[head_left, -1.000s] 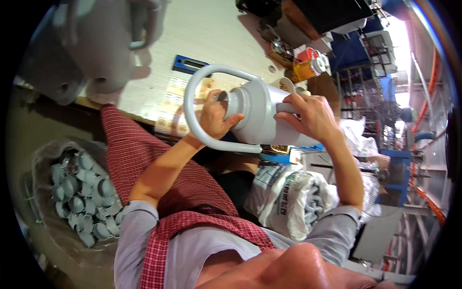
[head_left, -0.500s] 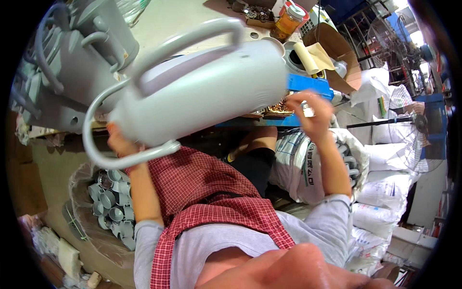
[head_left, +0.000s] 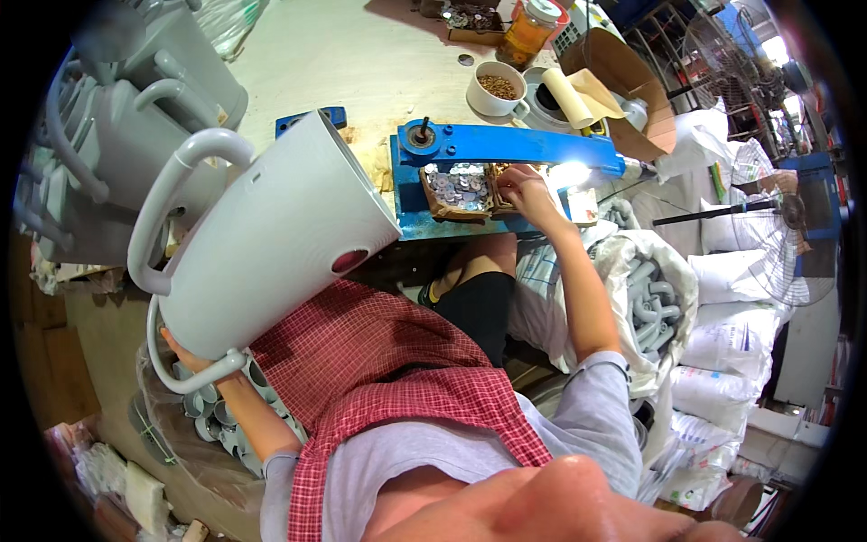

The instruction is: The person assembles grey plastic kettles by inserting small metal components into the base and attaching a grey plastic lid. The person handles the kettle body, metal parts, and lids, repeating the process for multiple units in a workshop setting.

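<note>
Hanging tilted above the red checked apron (head_left: 370, 343), the gray watering can (head_left: 271, 226) was held near its narrow end by the left hand (head_left: 187, 354), its fingers mostly hidden behind it. The right hand (head_left: 528, 194) was at a small box (head_left: 503, 209), fingers bent together; whether they pinched anything could not be told. Just beside lay silvery washers (head_left: 459, 188) in another box, near a blue machine arm (head_left: 524, 144). Beyond stood a white cup (head_left: 488, 104) of brownish pieces (head_left: 498, 87).
</note>
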The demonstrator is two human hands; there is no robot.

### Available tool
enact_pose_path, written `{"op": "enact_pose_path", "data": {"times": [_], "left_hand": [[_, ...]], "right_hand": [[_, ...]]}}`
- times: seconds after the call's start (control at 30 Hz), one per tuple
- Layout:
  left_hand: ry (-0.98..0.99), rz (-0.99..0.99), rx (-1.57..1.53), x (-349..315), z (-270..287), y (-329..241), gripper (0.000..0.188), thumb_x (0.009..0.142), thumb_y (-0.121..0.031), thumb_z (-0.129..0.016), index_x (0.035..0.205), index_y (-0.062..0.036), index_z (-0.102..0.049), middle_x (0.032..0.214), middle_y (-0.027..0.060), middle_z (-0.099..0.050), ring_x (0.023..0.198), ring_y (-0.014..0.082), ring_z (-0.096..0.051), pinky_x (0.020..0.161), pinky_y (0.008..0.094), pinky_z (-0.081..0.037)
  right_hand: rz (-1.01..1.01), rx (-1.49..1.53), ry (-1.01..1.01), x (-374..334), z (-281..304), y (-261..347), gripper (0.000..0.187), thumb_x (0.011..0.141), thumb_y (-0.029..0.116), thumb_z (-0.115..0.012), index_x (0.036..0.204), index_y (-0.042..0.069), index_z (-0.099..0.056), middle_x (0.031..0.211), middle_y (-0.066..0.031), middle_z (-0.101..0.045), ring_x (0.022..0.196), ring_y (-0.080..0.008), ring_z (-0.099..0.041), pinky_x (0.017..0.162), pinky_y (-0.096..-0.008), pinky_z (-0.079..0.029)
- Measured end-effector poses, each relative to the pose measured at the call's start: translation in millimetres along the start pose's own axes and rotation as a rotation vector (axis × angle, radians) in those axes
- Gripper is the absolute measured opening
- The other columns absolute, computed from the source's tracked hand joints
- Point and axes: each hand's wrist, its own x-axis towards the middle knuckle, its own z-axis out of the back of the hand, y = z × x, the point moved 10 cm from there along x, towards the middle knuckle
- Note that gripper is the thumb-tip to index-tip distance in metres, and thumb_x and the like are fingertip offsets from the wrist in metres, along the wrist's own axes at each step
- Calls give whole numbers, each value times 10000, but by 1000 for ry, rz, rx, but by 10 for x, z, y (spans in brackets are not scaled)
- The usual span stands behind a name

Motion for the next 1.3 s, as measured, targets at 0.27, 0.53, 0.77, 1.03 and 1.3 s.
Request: {"op": "enact_pose_path", "data": {"times": [0.27,0.53,0.77,1.03,1.3], "left_hand": [[247,-131,-29,-50,-179,-280,513,1020,-443,-348,1339,-64,-481,1303,93,-548,1156,241,-550,983,401,-452],[-68,-18,-33,106,12,-7,558,1017,-483,-338,1347,-54,-477,1320,96,-537,1184,245,-533,1000,402,-439],[12,-7,-136,288,224,97,481,1016,-423,-395,1342,-80,-479,1334,83,-532,1181,243,-532,1019,411,-429],[63,-28,-18,416,286,220,579,1008,-503,-344,1344,-48,-467,1303,121,-550,1143,264,-566,972,413,-476],[86,-74,62,239,62,170,563,1013,-484,-335,1348,-49,-463,1308,113,-546,1151,256,-562,967,414,-481]], "right_hand": [[-114,152,-318,-347,543,397,126,799,14,-658,924,-2,-658,833,-142,-660,790,-252,-648,723,-347,-504],[347,333,-267,557,877,1966,119,753,58,-766,799,6,-670,771,-75,-640,612,-140,-628,579,-250,-490],[400,148,-100,903,689,2083,192,794,182,-771,785,31,-653,634,-69,-649,534,-152,-638,510,-266,-486],[232,171,26,956,589,2018,255,800,199,-771,745,12,-607,626,-69,-654,529,-151,-650,482,-267,-470],[176,436,-238,749,554,1816,150,814,141,-748,898,31,-689,736,-86,-680,577,-142,-645,531,-246,-481]]}}
